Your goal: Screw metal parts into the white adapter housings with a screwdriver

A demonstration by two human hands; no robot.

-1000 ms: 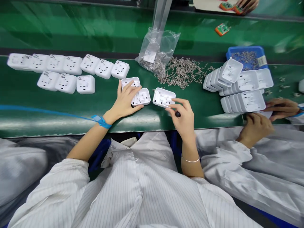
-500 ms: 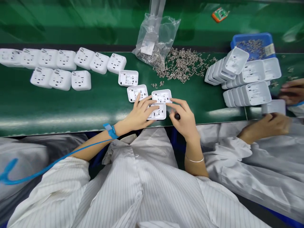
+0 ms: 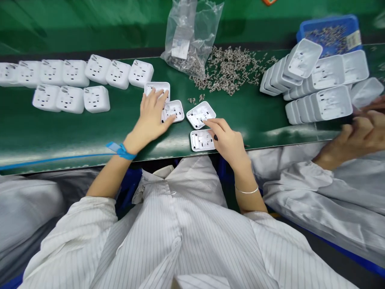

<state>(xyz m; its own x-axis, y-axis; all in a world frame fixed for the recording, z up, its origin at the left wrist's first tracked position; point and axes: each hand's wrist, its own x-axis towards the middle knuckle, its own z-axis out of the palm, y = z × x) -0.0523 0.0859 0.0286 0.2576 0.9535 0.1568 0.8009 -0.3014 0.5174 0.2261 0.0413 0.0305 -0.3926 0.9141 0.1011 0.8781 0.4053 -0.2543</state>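
Note:
My left hand (image 3: 152, 116) lies flat with spread fingers on two open white plastic shells, one at the back (image 3: 157, 86) and one nearer (image 3: 176, 109). My right hand (image 3: 227, 140) is loosely curled, its index fingertip touching a third open shell (image 3: 198, 113). A small dark object (image 3: 215, 137) shows at its thumb. A fourth open shell (image 3: 200, 141) lies by the belt's front edge, right beside my right hand. A blue wrist strap (image 3: 120, 150) is on my left wrist.
Two rows of closed white socket bodies (image 3: 69, 80) line the green belt (image 3: 90, 132) at left. A clear bag (image 3: 192, 36) and a pile of small metal parts (image 3: 231, 70) lie behind. Stacked white shells (image 3: 319, 84) and a blue bin (image 3: 331, 30) stand right, near a co-worker's hands (image 3: 357, 136).
My left hand has left the shell by the front edge and moved up and left onto the two farther shells. My right hand's index finger has reached onto the third shell.

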